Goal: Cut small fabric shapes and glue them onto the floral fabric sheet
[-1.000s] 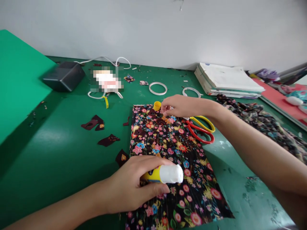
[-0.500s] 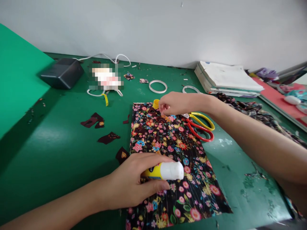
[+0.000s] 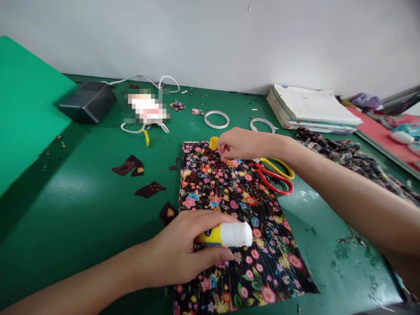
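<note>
My left hand (image 3: pixel 187 245) is wrapped round a glue stick (image 3: pixel 226 235) with a yellow label, its white end pointing right and uncapped. It is held over a black floral fabric (image 3: pixel 251 201) lying on the table. At the fabric's far edge my right hand (image 3: pixel 229 144) has its fingers curled together; whether anything is between them is hidden. Right beside those fingers sits a yellow cap (image 3: pixel 213 142). Scissors (image 3: pixel 275 175) with one red and one yellow handle lie partly under my right forearm. Dark scraps with cut-out shapes lie on the fabric near my right hand.
Dark fabric scraps (image 3: pixel 150 189) lie left of the floral fabric on the green table (image 3: pixel 82 210). Behind are two white rings (image 3: pixel 217 119), a black box (image 3: pixel 88 101) and a blurred object with white cords. A stack of books (image 3: pixel 311 107) and bunched cloth (image 3: pixel 348 153) lie right.
The whole view has shifted very slightly. Both hands, the glue stick and the cap keep the same places on the fabric.
</note>
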Tool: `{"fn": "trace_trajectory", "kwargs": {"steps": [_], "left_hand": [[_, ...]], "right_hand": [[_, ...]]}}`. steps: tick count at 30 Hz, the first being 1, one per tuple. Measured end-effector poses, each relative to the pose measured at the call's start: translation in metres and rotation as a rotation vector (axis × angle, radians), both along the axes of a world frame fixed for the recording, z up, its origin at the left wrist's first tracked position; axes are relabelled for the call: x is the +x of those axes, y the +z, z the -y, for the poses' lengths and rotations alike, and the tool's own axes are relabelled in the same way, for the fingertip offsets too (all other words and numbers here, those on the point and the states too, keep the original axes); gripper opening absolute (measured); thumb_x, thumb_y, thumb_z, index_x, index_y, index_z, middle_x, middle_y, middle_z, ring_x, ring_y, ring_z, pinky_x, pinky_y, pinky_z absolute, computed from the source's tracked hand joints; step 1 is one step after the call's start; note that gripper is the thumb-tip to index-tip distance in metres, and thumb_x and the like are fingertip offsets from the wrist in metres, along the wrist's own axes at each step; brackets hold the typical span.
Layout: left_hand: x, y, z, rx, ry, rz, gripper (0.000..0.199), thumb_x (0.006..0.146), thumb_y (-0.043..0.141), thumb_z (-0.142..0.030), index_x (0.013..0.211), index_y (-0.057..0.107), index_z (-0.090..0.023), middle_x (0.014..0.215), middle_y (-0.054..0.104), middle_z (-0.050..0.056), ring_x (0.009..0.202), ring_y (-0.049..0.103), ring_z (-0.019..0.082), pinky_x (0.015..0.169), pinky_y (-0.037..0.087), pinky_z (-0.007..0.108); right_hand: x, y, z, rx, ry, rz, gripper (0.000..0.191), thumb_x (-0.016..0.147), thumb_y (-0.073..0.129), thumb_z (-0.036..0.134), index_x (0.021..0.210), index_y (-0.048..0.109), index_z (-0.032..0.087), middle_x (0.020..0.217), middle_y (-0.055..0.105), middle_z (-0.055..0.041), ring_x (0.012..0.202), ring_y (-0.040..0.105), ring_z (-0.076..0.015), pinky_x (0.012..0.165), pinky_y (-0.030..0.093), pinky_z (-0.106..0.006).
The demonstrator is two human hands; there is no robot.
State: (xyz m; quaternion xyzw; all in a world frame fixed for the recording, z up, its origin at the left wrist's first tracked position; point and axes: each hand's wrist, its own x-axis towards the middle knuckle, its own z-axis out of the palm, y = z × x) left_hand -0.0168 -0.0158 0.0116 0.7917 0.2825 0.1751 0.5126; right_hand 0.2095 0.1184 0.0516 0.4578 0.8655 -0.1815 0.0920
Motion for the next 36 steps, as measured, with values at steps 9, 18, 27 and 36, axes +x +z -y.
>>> {"fn": "trace_trajectory", "kwargs": {"steps": [9,18,27,36], "left_hand": [[0.0,0.002,0.0,0.011,0.0,-0.006,0.036,0.087,0.074,-0.038,0.121,0.072,-0.025,0.105,0.079,0.005,0.091,0.072,0.022,0.09,0.054,0.031],[-0.001,-0.001,0.0,0.035,0.016,-0.026,0.039,0.087,0.073,-0.04,0.123,0.071,-0.025,0.111,0.079,0.005,0.099,0.072,0.023,0.096,0.053,0.034],[-0.002,0.001,0.0,0.048,-0.003,-0.023,0.036,0.089,0.07,-0.041,0.121,0.072,-0.023,0.106,0.079,0.006,0.092,0.072,0.022,0.093,0.054,0.033],[-0.002,0.0,-0.001,0.061,-0.012,-0.018,0.034,0.09,0.069,-0.039,0.12,0.071,-0.024,0.109,0.079,0.004,0.096,0.072,0.021,0.092,0.053,0.029]], "right_hand": [[0.0,-0.005,0.002,0.018,0.005,-0.015,0.011,0.084,0.058,0.01,0.08,0.068,0.014,0.084,0.069,-0.0059,0.073,0.058,-0.0156,0.064,0.037,-0.03],[-0.001,-0.009,0.002,0.1,-0.142,-0.02,0.015,0.083,0.074,0.024,0.092,0.068,0.015,0.081,0.068,-0.0022,0.069,0.058,-0.0139,0.061,0.039,-0.026],[0.012,0.0,0.052,0.292,-0.155,-0.107,0.034,0.101,0.043,0.019,0.119,0.072,0.017,0.116,0.074,-0.0085,0.105,0.067,-0.0224,0.088,0.045,-0.032],[0.017,-0.028,0.073,0.262,-0.051,0.05,0.051,0.099,0.043,0.018,0.149,0.051,0.017,0.122,0.068,-0.0138,0.108,0.066,-0.0289,0.081,0.051,-0.037]]}}
